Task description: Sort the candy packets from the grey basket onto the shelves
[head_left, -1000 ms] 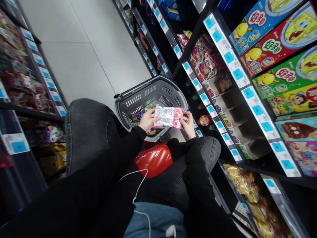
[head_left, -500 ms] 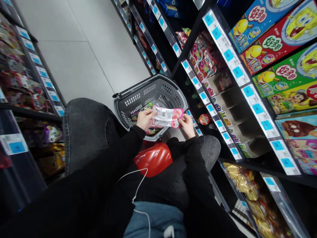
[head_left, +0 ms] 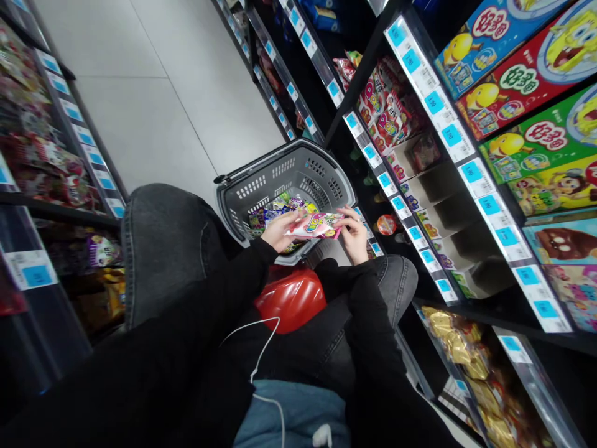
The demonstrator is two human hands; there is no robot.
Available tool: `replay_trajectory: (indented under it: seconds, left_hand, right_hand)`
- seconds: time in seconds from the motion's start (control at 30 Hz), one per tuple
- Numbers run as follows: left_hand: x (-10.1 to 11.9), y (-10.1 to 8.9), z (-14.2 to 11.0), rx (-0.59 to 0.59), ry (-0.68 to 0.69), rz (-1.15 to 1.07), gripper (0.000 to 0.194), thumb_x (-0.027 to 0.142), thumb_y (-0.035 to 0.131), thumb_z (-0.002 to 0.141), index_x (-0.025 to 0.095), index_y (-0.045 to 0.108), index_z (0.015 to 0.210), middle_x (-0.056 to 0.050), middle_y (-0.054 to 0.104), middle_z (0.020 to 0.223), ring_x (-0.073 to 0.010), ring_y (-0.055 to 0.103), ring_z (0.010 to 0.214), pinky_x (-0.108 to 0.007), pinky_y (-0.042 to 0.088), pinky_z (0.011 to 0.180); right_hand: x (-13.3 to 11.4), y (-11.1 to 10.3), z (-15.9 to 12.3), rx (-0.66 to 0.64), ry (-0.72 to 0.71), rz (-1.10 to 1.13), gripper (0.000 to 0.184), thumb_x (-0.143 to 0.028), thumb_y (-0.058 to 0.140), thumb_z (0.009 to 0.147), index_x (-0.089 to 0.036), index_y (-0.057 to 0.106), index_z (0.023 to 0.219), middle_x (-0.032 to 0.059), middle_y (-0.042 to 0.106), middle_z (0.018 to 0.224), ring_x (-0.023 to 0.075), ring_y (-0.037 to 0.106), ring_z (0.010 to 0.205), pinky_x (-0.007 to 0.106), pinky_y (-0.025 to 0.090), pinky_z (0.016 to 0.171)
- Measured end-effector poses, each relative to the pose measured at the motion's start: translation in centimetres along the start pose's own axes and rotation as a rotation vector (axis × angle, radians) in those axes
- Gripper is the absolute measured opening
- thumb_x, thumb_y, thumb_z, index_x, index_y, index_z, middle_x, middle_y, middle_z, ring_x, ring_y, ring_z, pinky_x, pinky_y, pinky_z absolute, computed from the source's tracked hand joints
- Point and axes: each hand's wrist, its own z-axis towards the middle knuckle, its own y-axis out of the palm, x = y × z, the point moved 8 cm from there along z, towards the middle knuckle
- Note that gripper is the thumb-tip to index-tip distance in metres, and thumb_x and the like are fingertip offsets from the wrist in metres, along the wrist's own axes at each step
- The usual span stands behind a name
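Between my two hands I hold a pink and white candy packet, its colourful lettered side turned up. My left hand is closed round the packet's left end. At the right end, the fingers of my right hand grip its pink edge. Just beyond and below the packet is a grey shopping basket with slotted walls. Several bright candy packets lie in it, partly covered by my hands and the held packet.
Shelves with price labels run along the right, holding cartoon snack boxes and red candy bags. More bagged sweets fill the left shelves. A red shiny object sits between my legs, near a white earphone cord.
The packet has been turned over: its white printed back with the barcode faced up before, now the colourful side does. Both hands have shifted their grip and stay over the basket.
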Motion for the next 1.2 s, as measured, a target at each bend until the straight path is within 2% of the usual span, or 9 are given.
replay_trajectory:
  seconds: [0.13,0.2,0.33,0.43,0.6,0.73,0.87,1.1,1.2]
  left_hand:
    - [0.7,-0.2,0.0,0.041,0.079,0.058,0.048,0.000,0.064,0.068,0.015,0.057,0.113,-0.008,0.069,0.103,-0.0202,0.068,0.088,-0.039,0.055,0.081]
    - [0.6,-0.2,0.2,0.031,0.073,0.067,0.040,0.002,0.064,0.069,0.012,0.060,0.107,-0.010,0.069,0.099,-0.0196,0.068,0.085,-0.037,0.055,0.083]
    - [0.7,-0.3,0.6,0.017,0.089,0.091,0.027,0.005,0.065,0.068,0.010,0.063,0.095,-0.010,0.071,0.090,-0.0196,0.069,0.078,-0.040,0.054,0.085]
    - [1.3,-0.2,0.4,0.007,0.140,0.116,0.028,0.006,0.068,0.065,0.013,0.063,0.092,-0.006,0.070,0.086,-0.0179,0.068,0.075,-0.038,0.053,0.084]
    - [2.3,-0.2,0.2,0.040,0.188,0.302,0.030,0.014,0.068,0.062,0.015,0.064,0.092,-0.005,0.069,0.088,-0.0210,0.065,0.084,-0.037,0.051,0.082]
    - [3.4,-3.3,0.5,0.386,0.223,0.567,0.033,0.010,0.062,0.060,0.018,0.062,0.093,-0.008,0.065,0.107,-0.0246,0.058,0.104,-0.038,0.048,0.086]
    - [3.6,-5.5,0.1,0.607,0.192,0.528,0.032,0.010,0.058,0.062,0.020,0.058,0.092,-0.009,0.061,0.115,-0.0226,0.058,0.100,-0.036,0.049,0.079]
    - [3.3,-4.4,-0.8,0.522,0.112,0.367,0.018,0.014,0.060,0.065,0.017,0.059,0.082,-0.006,0.065,0.091,-0.0102,0.055,0.063,-0.027,0.048,0.061]
    - [3.0,-4.4,-0.6,0.500,0.081,0.336,0.017,0.015,0.062,0.063,0.016,0.060,0.080,-0.006,0.067,0.088,-0.0104,0.057,0.062,-0.027,0.050,0.062]
  right_hand:
    - [0.4,-0.3,0.0,0.043,0.010,-0.008,0.016,-0.034,0.063,0.078,-0.022,0.070,0.069,0.0044,0.047,0.130,0.0236,0.043,0.125,0.042,0.032,0.108]
    - [1.7,0.0,0.0,0.063,0.105,0.093,0.016,-0.036,0.062,0.078,-0.023,0.069,0.082,0.0052,0.046,0.132,0.0226,0.047,0.121,0.041,0.037,0.105]
    - [5.0,1.5,-0.7,0.132,0.353,0.389,0.046,-0.044,0.061,0.076,-0.024,0.054,0.117,0.0073,0.053,0.127,0.0191,0.057,0.108,0.039,0.048,0.093]
    - [6.2,3.6,-1.0,0.017,0.458,0.427,0.051,-0.044,0.070,0.066,-0.020,0.057,0.109,0.0064,0.065,0.106,0.0189,0.062,0.094,0.036,0.051,0.086]
    - [6.5,3.2,-0.8,0.018,0.435,0.131,0.028,-0.037,0.065,0.069,-0.015,0.064,0.087,0.0046,0.070,0.084,0.0196,0.064,0.075,0.033,0.052,0.074]
    - [5.3,3.4,-0.1,-0.083,0.245,-0.242,0.024,-0.023,0.051,0.083,-0.015,0.068,0.097,0.0061,0.071,0.093,0.0202,0.064,0.086,0.031,0.048,0.082]
    - [6.8,6.2,0.9,-0.321,0.160,-0.590,0.031,-0.009,0.046,0.084,-0.016,0.067,0.106,0.0050,0.071,0.097,0.0166,0.062,0.088,0.027,0.043,0.085]
    - [10.3,11.8,2.1,-0.403,0.212,-0.661,0.013,-0.004,0.062,0.073,-0.014,0.070,0.078,-0.0018,0.064,0.063,0.0085,0.054,0.063,0.018,0.040,0.069]
    - [9.2,10.4,3.7,-0.234,0.202,-0.639,0.012,-0.015,0.061,0.080,-0.014,0.068,0.070,-0.0003,0.062,0.060,0.0089,0.056,0.062,0.020,0.042,0.068]
